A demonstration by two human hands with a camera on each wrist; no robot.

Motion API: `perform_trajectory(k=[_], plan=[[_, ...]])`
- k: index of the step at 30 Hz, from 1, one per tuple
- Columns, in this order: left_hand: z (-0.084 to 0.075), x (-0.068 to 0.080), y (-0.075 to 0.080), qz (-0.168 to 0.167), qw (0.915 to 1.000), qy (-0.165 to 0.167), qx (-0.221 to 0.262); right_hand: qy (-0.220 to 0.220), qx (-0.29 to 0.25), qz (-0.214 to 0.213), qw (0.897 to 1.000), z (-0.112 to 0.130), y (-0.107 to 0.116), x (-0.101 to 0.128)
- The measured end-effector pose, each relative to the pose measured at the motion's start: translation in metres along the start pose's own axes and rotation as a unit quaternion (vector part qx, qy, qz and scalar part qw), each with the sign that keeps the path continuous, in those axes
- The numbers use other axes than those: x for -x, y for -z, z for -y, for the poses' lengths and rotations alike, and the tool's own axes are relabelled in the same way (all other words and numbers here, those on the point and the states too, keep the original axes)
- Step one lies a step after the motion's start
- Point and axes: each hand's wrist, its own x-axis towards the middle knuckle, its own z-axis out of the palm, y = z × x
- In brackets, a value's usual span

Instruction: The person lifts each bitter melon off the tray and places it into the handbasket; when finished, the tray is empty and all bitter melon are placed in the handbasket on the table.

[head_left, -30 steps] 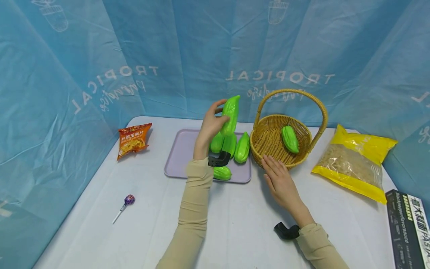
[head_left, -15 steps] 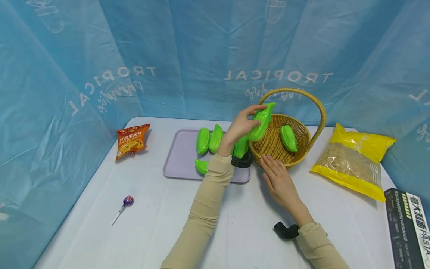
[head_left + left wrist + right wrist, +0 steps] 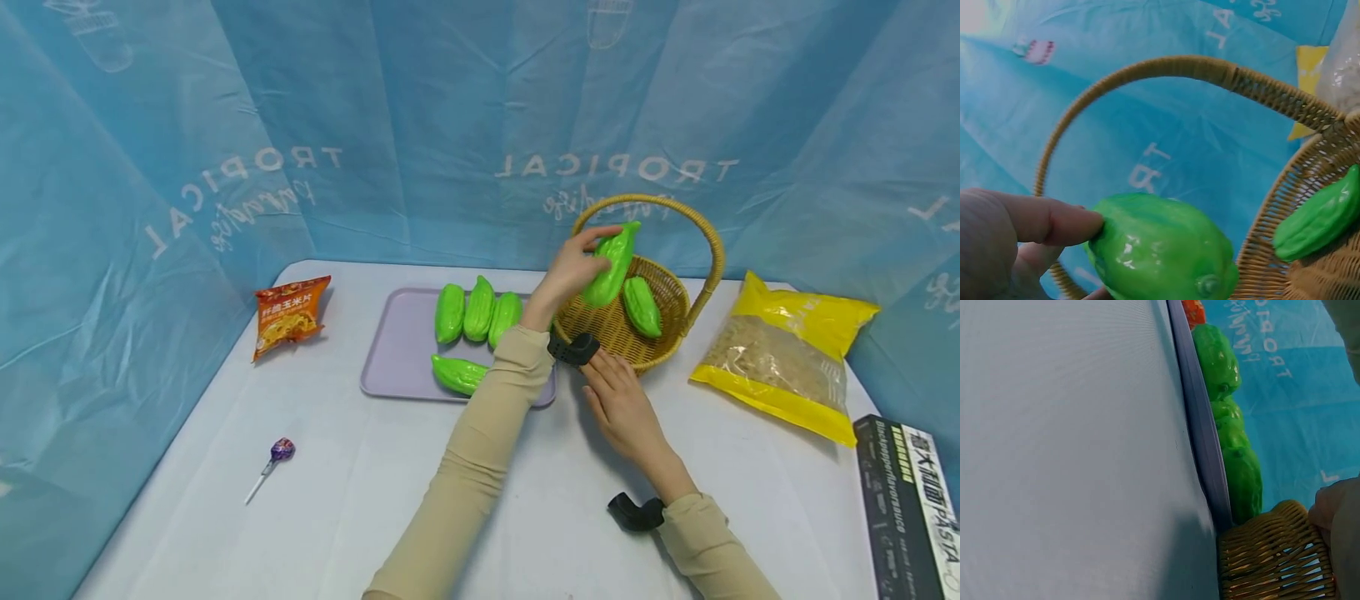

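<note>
My left hand (image 3: 573, 271) pinches a glossy green bitter melon (image 3: 612, 265) between thumb and fingers, holding it up over the left part of the wicker basket (image 3: 585, 329). Inside that basket lies another bitter melon (image 3: 642, 307), also seen in the left wrist view (image 3: 1319, 215). With fingers straight, my right hand (image 3: 622, 408) rests against the basket's near rim. On the lilac tray (image 3: 397, 350) to the left are several more bitter melons (image 3: 478, 308), one lying crosswise at the front (image 3: 456, 374) and partly covered by my left sleeve.
The basket's tall arched handle (image 3: 645, 198) stands upright around the held melon. A yellow bag (image 3: 787, 354) and a black pasta box (image 3: 903, 500) lie at the right. An orange snack packet (image 3: 291, 317) and a lollipop (image 3: 281, 451) are at the left.
My left hand has carried the bitter melon rightward from above the tray to over the basket. My right hand has stayed at the basket's rim.
</note>
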Motion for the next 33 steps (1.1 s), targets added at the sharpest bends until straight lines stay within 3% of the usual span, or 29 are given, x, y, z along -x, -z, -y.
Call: perform_trajectory(k=[6,11,22,27,33], plan=[[0.006,-0.023,-0.008,-0.018,0.9968,0.055,0.055,0.012,0.001,-0.006,1.0,-0.001,0.0,-0.003],[0.016,-0.038,-0.015,-0.04,0.9926,0.097,0.061,0.033,0.003,-0.015,0.999,-0.002,-0.001,-0.003],[0.047,-0.045,-0.027,-0.044,0.9805,0.185,0.048,0.045,0.009,-0.019,0.999,-0.003,-0.004,-0.002],[0.054,-0.046,-0.032,0.0,0.9768,0.204,0.066,0.046,0.005,-0.018,0.999,-0.002,-0.004,-0.001],[0.05,-0.053,-0.039,0.055,0.9698,0.222,0.085,0.039,0.007,-0.011,0.999,-0.006,0.0,0.0]])
